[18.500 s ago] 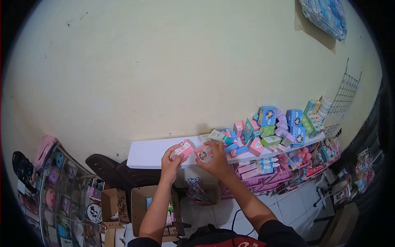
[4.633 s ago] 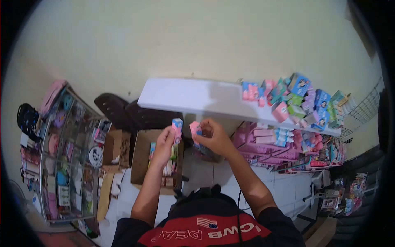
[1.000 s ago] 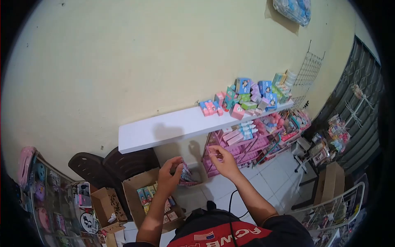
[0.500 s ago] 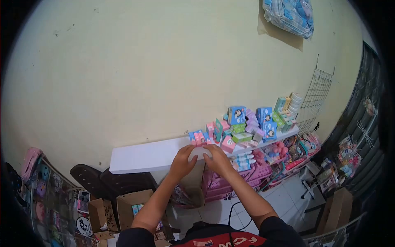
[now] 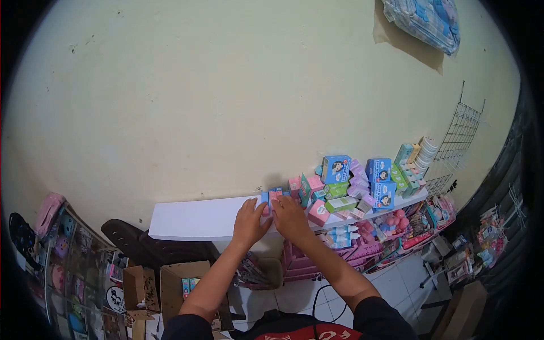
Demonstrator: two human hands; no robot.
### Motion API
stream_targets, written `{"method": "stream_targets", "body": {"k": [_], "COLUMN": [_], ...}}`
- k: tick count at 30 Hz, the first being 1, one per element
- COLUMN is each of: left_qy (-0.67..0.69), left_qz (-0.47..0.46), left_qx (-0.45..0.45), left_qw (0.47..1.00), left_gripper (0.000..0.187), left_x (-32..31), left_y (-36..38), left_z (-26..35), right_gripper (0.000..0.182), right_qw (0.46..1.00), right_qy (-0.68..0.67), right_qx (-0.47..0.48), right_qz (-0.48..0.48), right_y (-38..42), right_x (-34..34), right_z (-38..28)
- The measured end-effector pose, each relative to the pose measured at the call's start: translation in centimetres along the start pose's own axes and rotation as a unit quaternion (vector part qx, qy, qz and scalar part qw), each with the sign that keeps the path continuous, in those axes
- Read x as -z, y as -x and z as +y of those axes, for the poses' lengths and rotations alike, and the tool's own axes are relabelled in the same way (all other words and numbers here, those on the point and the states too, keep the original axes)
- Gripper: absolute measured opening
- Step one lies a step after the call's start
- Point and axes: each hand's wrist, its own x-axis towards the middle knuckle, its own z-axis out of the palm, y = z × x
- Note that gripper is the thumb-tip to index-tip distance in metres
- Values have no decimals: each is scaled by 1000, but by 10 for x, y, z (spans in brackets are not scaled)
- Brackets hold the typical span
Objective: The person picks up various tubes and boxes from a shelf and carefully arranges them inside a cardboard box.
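Note:
On the white shelf [image 5: 192, 219] stands a small group of pink and blue boxes [image 5: 272, 196]. My left hand [image 5: 250, 221] is at their left side, fingers apart, its fingertips near a blue box. Over their front right part lies my right hand [image 5: 290, 216], fingers bent and partly spread, touching the boxes. The fingers hide part of the group, and I see no box lifted. Just right are pink boxes [image 5: 318, 212], green boxes [image 5: 341, 204], purple boxes [image 5: 359, 184] and blue boxes with a face print [image 5: 337, 169].
Pink baskets [image 5: 294, 262] with goods stand under the shelf. Open cartons [image 5: 140, 288] and a dark chair [image 5: 122, 235] are below left. A wire grid [image 5: 460, 131] leans at the right, and a wrapped blue bag [image 5: 425, 22] hangs on the wall.
Both hands have moved from the shelf's front edge onto the small pink and blue boxes, my right hand now covering part of them. The camera view has shifted slightly left.

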Motion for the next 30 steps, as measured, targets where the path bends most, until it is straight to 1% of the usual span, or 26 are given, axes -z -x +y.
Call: {"method": "stream_targets", "body": {"k": [1, 2, 4, 5, 7, 11, 13, 14, 16, 17, 18, 19, 20, 21, 22, 23, 25, 26, 28, 29, 30], "left_qy": [-6, -9, 44, 42, 36, 44, 75, 73, 204, 203, 321, 433, 432, 536, 631, 630, 698, 697, 759, 758, 742], "left_qz": [12, 11, -15, -14, -26, -3, 14, 14, -1, 0, -20, -39, -37, -34, -29, -26, -26, -22, -24, -18, -14], "left_qx": [-2, 2, 43, 47, 83, 98, 137, 138, 250, 251, 314, 371, 372, 399, 418, 420, 428, 431, 429, 433, 437], "left_qw": [1000, 1000, 998, 998, 996, 994, 988, 988, 947, 946, 893, 821, 821, 743, 653, 653, 574, 573, 489, 488, 509], "left_gripper": [47, 47, 41, 41, 35, 35, 35, 35, 39, 39, 39, 40, 40, 39, 39, 39, 36, 36, 32, 32, 32], "left_x": [5, 8, 12, 11, 8, 13, 21, 23, 25, 26, 29, 31, 33, 39, 46, 52, 63, 67, 76, 81, 86], "left_y": [1, 3, 4, 6, 8, 15, 20, 23, 30, 32, 33, 35, 37, 38, 40, 41, 47, 50, 60, 66, 72], "left_z": [2, 3, 4, 2, -2, -10, -14, -16, -23, -29, -33, -36, -37, -35, -33, -30, -26, -27, -30, -31, -32], "right_gripper": [31, 31, 29, 29, 21, 17, 20, 20, 17, 17, 19, 21, 21, 23, 25, 25, 31, 31, 39, 39, 43], "right_qw": [1000, 1000, 995, 995, 993, 993, 994, 994, 997, 997, 998, 998, 998, 999, 1000, 1000, 998, 998, 994, 994, 996], "right_qy": [27, 23, 83, 80, 102, 93, 80, 79, 41, 39, 17, -4, -6, -2, 2, 0, -3, -5, -5, -8, -46], "right_qx": [7, 9, 48, 51, 42, 58, 72, 74, 54, 55, 42, 29, 31, 23, 16, 19, -29, -26, -55, -51, -51], "right_qz": [-12, -14, 29, 28, 31, 38, 20, 20, -27, -27, -39, -51, -51, -22, 6, 5, -59, -62, -90, -95, -54], "right_y": [-1, -1, -2, -3, -2, -1, -1, -1, -1, 0, 1, 1, 1, -1, -3, -4, -6, -5, -9, -10, -11], "right_x": [-1, -4, -11, -13, -18, -23, -22, -22, -22, -24, -26, -28, -29, -26, -26, -31, -41, -45, -44, -43, -36], "right_z": [-1, -1, -1, -2, -2, -1, -2, -3, -6, -7, -9, -11, -13, -17, -20, -20, -18, -16, -20, -23, -30]}}
